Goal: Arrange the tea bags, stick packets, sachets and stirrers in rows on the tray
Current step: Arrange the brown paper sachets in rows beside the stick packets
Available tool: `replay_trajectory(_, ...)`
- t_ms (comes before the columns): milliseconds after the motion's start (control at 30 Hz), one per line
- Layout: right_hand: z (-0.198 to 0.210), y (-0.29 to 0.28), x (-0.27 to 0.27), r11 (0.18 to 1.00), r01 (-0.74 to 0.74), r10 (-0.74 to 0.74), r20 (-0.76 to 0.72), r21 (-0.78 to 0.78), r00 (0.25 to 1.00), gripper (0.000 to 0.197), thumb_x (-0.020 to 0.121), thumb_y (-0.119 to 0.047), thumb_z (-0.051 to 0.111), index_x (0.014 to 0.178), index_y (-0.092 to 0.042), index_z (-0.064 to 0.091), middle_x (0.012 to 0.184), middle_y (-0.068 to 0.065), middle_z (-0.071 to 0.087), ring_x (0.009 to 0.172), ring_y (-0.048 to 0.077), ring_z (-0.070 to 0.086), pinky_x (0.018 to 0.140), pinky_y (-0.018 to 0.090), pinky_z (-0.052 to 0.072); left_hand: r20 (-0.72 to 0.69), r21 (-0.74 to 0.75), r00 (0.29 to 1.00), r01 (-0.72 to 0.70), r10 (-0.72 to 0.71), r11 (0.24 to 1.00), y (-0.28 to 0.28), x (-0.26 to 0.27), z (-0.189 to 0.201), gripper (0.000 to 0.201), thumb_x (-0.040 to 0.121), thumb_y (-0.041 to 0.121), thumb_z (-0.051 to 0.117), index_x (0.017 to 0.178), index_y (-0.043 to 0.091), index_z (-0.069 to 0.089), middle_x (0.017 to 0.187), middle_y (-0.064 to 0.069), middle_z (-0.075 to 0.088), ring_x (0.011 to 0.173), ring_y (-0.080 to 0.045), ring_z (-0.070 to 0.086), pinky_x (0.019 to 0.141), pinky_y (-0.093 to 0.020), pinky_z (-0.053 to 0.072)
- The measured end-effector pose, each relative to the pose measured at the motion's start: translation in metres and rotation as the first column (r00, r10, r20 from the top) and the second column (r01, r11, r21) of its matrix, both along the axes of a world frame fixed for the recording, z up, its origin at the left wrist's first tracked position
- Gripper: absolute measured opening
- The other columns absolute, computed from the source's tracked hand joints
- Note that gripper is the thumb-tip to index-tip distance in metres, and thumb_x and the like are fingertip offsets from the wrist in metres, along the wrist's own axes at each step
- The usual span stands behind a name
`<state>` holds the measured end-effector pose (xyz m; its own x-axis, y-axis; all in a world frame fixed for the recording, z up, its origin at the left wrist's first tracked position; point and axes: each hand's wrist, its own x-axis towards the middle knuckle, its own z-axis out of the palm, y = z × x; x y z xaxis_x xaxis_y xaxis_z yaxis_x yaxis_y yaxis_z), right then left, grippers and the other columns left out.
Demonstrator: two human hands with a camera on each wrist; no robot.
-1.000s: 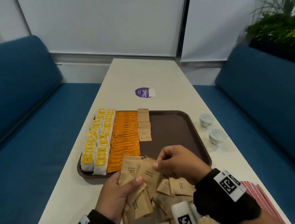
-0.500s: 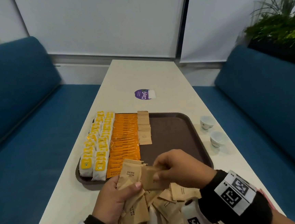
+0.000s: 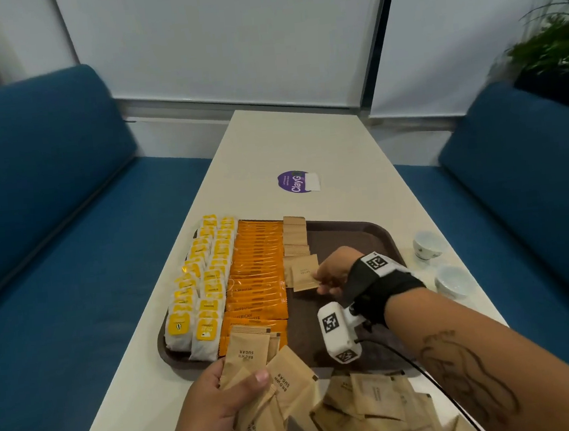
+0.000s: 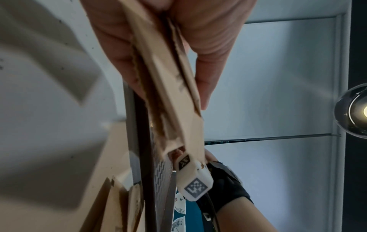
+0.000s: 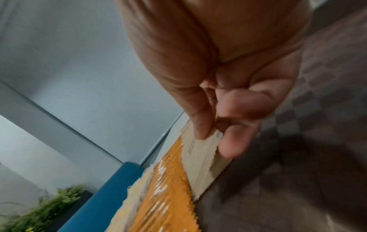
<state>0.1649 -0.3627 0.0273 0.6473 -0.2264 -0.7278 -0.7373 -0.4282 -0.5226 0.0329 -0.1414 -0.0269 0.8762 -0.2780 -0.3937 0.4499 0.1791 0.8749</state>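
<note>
A: Because the row of brown sugar sachets [image 3: 296, 245] grows toward the person, the right hand [image 3: 333, 274] has reached over the tray [image 3: 357, 240] and pinches one sachet [image 3: 304, 272] by its edge, thumb over fingers, setting it at the near end of that row — just beside the orange stick packets [image 3: 259, 276].

B: And the left hand [image 3: 221, 410]?

A: It grips a fanned bundle of sachets [image 3: 255, 365] at the desk's [image 3: 304, 138] near edge, in front of the tray — likely as a ready supply, so the right hand can draw one at a time. More sachets lie loose on the desk [image 3: 372, 403] beside it.

B: The rest of the tray?

A: Two rows of yellow tea bags [image 3: 200, 288] on the left, then the stick packets, then the sachet row; the right half is bare brown surface, presumably kept for what remains.

B: What can't be made out?

A: No stirrers show anywhere. The loose pile is cut off by the frame's lower edge, so its count is unknown. The wrist views are blurred; whether the pinched sachet already rests on the tray cannot be told. Two small cups [image 3: 450, 278] stand right of the tray
</note>
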Motion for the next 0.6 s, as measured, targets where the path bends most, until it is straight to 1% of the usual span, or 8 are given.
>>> replay_trajectory(100,-0.012,0.001,0.011,0.981,-0.127,0.14,0.08,-0.147,0.987,0.01,0.093,-0.018,0.059,0.087,-0.01,0.057,0.084,0.002,0.057,0.07,0.012,0.055,0.065,0.018,0.048,-0.007,0.0,1.0,-0.004,0.004,1.0,0.005,0.002,-0.002,0.11,-0.005,0.045,0.089,0.098,0.011,0.067,0.086,-0.011,0.075,0.073,-0.025,0.072,0.064,-0.035,0.051)
replay_trajectory(133,-0.013,0.003,0.012,0.96,-0.185,0.204,0.072,-0.209,0.976,0.013,0.094,-0.021,0.057,0.094,-0.009,0.059,0.095,0.004,0.06,0.084,0.015,0.06,0.073,0.019,0.051,-0.007,0.003,1.0,-0.009,0.009,1.0,0.006,0.003,-0.002,0.112,-0.005,0.046,0.089,0.099,0.012,0.067,0.087,-0.011,0.075,0.074,-0.026,0.072,0.065,-0.035,0.052)
replay_trajectory(200,-0.012,0.008,0.015,0.888,-0.288,0.299,-0.026,-0.358,0.954,0.034,0.096,-0.033,0.053,0.113,-0.004,0.058,0.123,0.009,0.058,0.116,0.023,0.055,0.099,0.029,0.044,-0.006,0.003,1.0,-0.016,0.016,1.0,0.006,0.003,-0.003,0.112,-0.003,0.047,0.089,0.101,0.012,0.066,0.088,-0.011,0.075,0.076,-0.027,0.072,0.066,-0.036,0.052)
replay_trajectory(233,-0.014,0.01,0.017,0.87,-0.31,0.313,-0.056,-0.384,0.948,0.034,0.095,-0.036,0.052,0.106,-0.005,0.059,0.126,0.01,0.057,0.119,0.024,0.053,0.104,0.033,0.04,-0.005,0.003,1.0,-0.02,0.02,1.0,0.006,0.004,-0.005,0.111,-0.001,0.045,0.09,0.101,0.012,0.066,0.089,-0.011,0.075,0.077,-0.028,0.072,0.067,-0.036,0.052)
replay_trajectory(333,-0.023,0.007,0.025,0.856,-0.362,0.352,-0.096,-0.37,0.931,0.031,0.092,-0.036,0.058,0.074,-0.011,0.053,0.095,0.004,0.061,0.094,0.02,0.054,0.091,0.031,0.041,-0.001,0.019,1.0,-0.011,0.011,1.0,0.002,0.003,-0.005,0.103,0.007,0.04,0.092,0.103,0.011,0.066,0.09,-0.011,0.074,0.082,-0.03,0.071,0.072,-0.04,0.053)
replay_trajectory(400,-0.026,0.004,0.023,0.858,-0.332,0.35,-0.027,-0.393,0.936,0.029,0.087,-0.035,0.065,0.076,-0.011,0.056,0.089,0.005,0.062,0.082,0.019,0.055,0.084,0.031,0.044,0.0,0.043,1.0,-0.022,0.022,0.999,0.001,0.003,-0.005,0.099,0.011,0.037,0.091,0.103,0.011,0.065,0.09,-0.011,0.074,0.084,-0.031,0.071,0.075,-0.043,0.054)
replay_trajectory(500,-0.012,0.008,0.005,0.916,-0.239,0.321,0.231,-0.323,0.919,0.031,0.086,-0.033,0.067,0.098,-0.006,0.062,0.095,0.007,0.067,0.076,0.016,0.057,0.073,0.029,0.047,0.009,0.081,0.999,-0.034,0.033,0.996,0.0,0.001,-0.003,0.087,0.023,0.038,0.087,0.104,0.014,0.064,0.09,-0.008,0.075,0.087,-0.031,0.07,0.083,-0.05,0.054)
replay_trajectory(600,0.021,0.022,-0.037,0.89,-0.416,0.455,0.326,-0.188,0.828,0.037,0.085,-0.046,0.063,0.097,-0.011,0.065,0.084,-0.003,0.065,0.074,0.01,0.056,0.068,0.026,0.045,0.052,0.096,0.998,-0.026,0.021,0.995,-0.002,-0.003,0.003,0.076,0.032,0.035,0.087,0.102,0.015,0.065,0.089,-0.007,0.075,0.086,-0.03,0.07,0.083,-0.049,0.054)
